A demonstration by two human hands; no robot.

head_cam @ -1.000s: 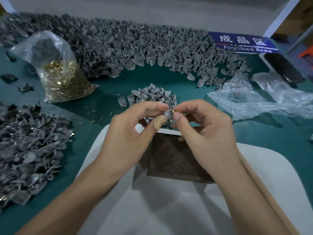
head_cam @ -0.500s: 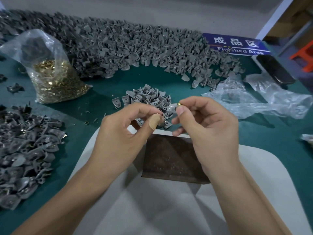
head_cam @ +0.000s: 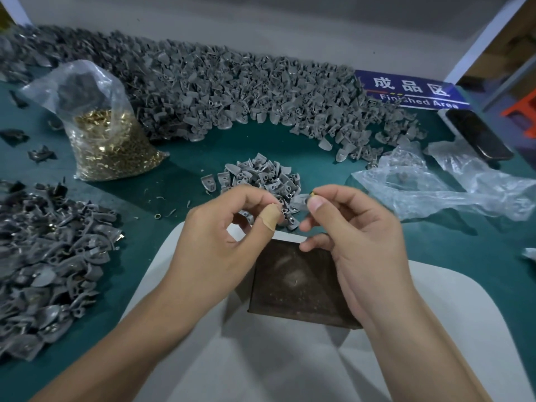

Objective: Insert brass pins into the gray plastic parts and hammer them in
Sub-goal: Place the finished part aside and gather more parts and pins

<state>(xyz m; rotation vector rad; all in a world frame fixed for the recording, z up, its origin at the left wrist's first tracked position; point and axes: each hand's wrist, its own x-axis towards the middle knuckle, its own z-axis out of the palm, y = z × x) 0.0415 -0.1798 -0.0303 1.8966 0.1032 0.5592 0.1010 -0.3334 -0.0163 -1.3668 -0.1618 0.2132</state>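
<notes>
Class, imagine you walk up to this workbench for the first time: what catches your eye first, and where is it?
A huge bank of gray plastic parts curves across the back of the green table. At back left, a clear bag of brass pins glints. In the middle, the right hand pinches a gray part with a brass pin.

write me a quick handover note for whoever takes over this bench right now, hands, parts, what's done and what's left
Right hand: thumb and forefinger pinch a small gray plastic part with a brass pin at its top edge; how far the pin is seated cannot be told.
Left hand: fingers curled near the small pile of gray plastic parts; whether it holds anything cannot be told.
Dark square striking block lies on the white board, nothing on it.
Clear bag of brass pins stands far left.
No hammer in view.
Left to do: set the part on the block, hammer the pin, then work through the small pile.
</notes>
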